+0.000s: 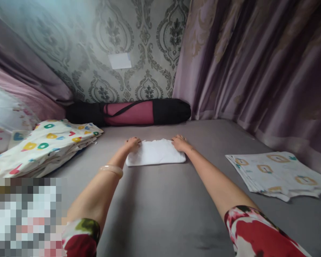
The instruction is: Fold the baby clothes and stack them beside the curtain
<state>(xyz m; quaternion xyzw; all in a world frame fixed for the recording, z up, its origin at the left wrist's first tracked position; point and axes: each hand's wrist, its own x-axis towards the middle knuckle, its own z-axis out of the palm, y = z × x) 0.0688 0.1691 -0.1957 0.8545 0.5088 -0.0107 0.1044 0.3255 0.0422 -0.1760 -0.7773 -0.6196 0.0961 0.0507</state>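
A white folded cloth (156,153) lies flat on the grey surface (160,203), its near edge smooth and its far edge uneven. My left hand (133,143) is at its far left corner, fingers bent and pressed together on the fabric. At the far right corner, my right hand (179,142) has its fingers closed on the cloth's edge. The fingertips of both hands are partly hidden against the cloth.
Colourfully printed folded fabric (42,142) is piled at the left. A stack of printed cloths (278,173) lies at the right. Behind, a black and maroon long bag (131,112) rests along the wall, between purple curtains (224,60). The lower left corner is pixelated.
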